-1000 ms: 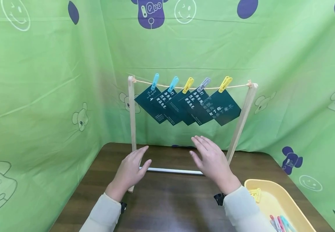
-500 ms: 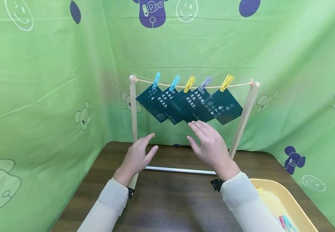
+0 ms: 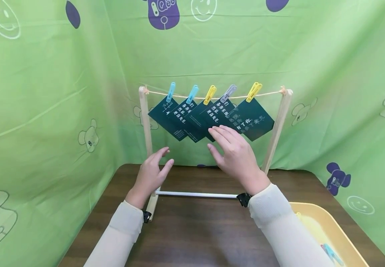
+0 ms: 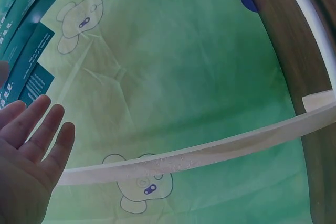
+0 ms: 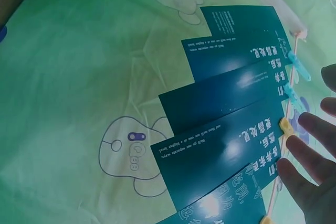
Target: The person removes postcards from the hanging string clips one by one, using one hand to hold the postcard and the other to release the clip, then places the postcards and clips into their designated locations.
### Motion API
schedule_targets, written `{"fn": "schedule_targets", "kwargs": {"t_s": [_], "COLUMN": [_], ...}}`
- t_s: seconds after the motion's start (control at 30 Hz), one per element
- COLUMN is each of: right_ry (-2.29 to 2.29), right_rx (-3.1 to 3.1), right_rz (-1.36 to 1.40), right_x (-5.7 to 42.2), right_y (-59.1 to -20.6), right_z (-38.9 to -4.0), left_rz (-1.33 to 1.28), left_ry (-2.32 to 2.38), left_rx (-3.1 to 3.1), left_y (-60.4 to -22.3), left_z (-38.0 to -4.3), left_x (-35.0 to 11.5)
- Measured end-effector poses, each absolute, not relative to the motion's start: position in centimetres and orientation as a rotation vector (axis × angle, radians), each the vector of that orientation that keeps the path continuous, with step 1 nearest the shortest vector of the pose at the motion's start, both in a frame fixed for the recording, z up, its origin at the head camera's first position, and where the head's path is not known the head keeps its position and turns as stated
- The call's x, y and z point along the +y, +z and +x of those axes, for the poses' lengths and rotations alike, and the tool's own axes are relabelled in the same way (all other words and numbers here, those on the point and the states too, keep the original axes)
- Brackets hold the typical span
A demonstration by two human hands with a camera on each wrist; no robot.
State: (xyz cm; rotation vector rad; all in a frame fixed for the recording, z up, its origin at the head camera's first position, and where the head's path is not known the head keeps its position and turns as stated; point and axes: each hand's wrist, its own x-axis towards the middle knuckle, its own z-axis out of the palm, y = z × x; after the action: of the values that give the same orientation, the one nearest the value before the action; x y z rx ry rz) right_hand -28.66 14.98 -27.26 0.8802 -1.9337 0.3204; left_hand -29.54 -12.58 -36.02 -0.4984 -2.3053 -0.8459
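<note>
Several dark green cards (image 3: pixel 259 120) with white writing hang overlapping from a string (image 3: pixel 269 94). Light blue (image 3: pixel 171 92), yellow (image 3: pixel 254 92) and greyish-purple clothespins (image 3: pixel 228 93) pin them by their top corners. My right hand (image 3: pixel 235 155) is raised with extended fingers and holds nothing; in the head view its fingertips overlap the lower edges of the middle cards. Lower and to the left, my left hand (image 3: pixel 149 176) is lifted beside the left post, thumb apart from the fingers, holding nothing. The left wrist view shows that hand's spread fingers (image 4: pixel 44 124) just below the cards.
The string runs between two wooden posts (image 3: pixel 146 122), joined low down by a white bar (image 3: pixel 195 194). A yellow tray (image 3: pixel 340 231) with loose clothespins (image 3: pixel 332 254) stands at the right on the brown table (image 3: pixel 192 230). Green printed cloth (image 3: pixel 212 55) surrounds the table.
Both hands have risen from low over the table, the right one up to the cards' lower edges. The head view has shifted slightly. The cards and clothespins hang as before.
</note>
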Motion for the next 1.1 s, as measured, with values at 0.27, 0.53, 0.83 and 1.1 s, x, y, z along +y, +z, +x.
{"fn": "schedule_targets", "kwargs": {"t_s": [0.27, 0.53, 0.83, 1.1], "right_ry": [0.327, 0.331, 0.316, 0.335], "right_rx": [-1.85, -1.824, -1.814, -1.823], "right_rz": [0.902, 0.933, 0.979, 1.034], "right_x": [15.1, 14.6, 13.5, 12.2], "right_y": [-26.8, -25.2, -22.6, -20.8], "right_z": [-30.0, -31.3, -32.3, -33.6], "left_rz": [-0.441, -0.444, -0.377, -0.371], "left_ry": [-0.903, -1.042, -1.408, -1.551], "left_rx": [-2.299, -2.301, -2.294, -2.209], "left_y": [-35.4, -35.1, -34.6, -34.3], "left_z": [-30.5, -32.0, -33.8, -34.6], "left_x": [-12.8, -12.6, -11.8, -11.6]}}
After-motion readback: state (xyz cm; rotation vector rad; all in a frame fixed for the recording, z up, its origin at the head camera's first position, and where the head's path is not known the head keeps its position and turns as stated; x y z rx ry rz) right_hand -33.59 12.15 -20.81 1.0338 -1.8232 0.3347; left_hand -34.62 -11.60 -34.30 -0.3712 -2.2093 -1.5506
